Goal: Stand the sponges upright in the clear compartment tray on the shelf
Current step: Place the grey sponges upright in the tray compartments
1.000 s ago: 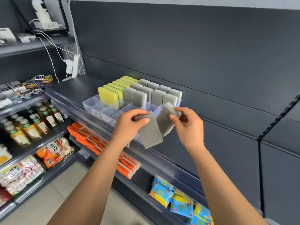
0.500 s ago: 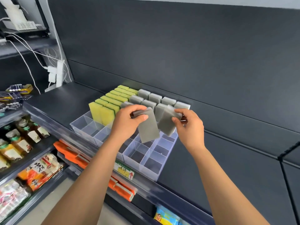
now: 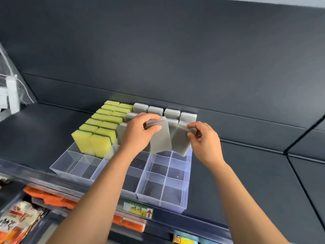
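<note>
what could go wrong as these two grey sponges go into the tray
The left hand and right hand each pinch a sponge only by its top edge, so the left sponge or right sponge might twist and land tilted. They hang close together and could snag a divider of the clear tray.

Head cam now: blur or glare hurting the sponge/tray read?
Head view: slight motion blur on the left hand, right hand and the two grey rectangular sponges they hold; clear plastic compartment tray dividers read fine, pale sheen only; frame's left edge smeared.
</note>
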